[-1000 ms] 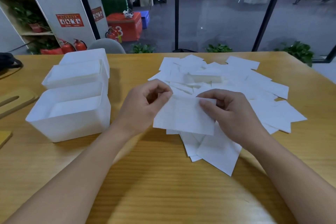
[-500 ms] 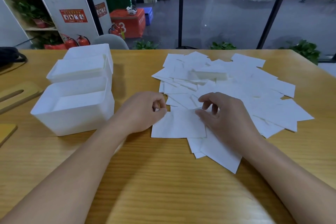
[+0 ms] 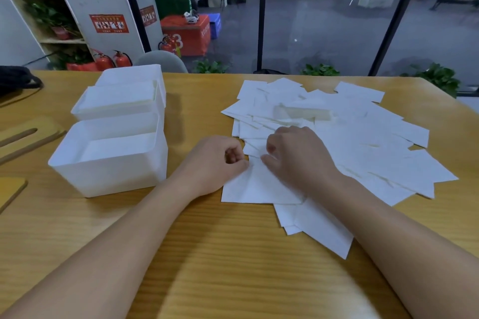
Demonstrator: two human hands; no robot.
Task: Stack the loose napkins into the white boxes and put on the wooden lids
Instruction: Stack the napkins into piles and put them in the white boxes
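Wooden table (image 3: 233, 267), left to right: 2 lids (image 3: 23, 137) at edge, 3 white boxes (image 3: 108, 168), left hand (image 3: 217, 163) and right hand (image 3: 298, 160), fingers curled, pinching 1 napkin (image 3: 256, 186); loose napkins (image 3: 363, 142) spread beyond.

I see both bare forearms reach in from the bottom corners and converge near mid-frame, wrists low. My left hand (image 3: 217, 163) lies knuckles-up with its fingers curled under and the thumb tip pressed against the forefinger, pinching a napkin (image 3: 259, 186) at its upper left edge. My right hand (image 3: 298, 158) sits just beside it, almost touching, palm down, fingers bent inward and the thumb stretched toward the left hand, pinching the same sheet at its top edge.
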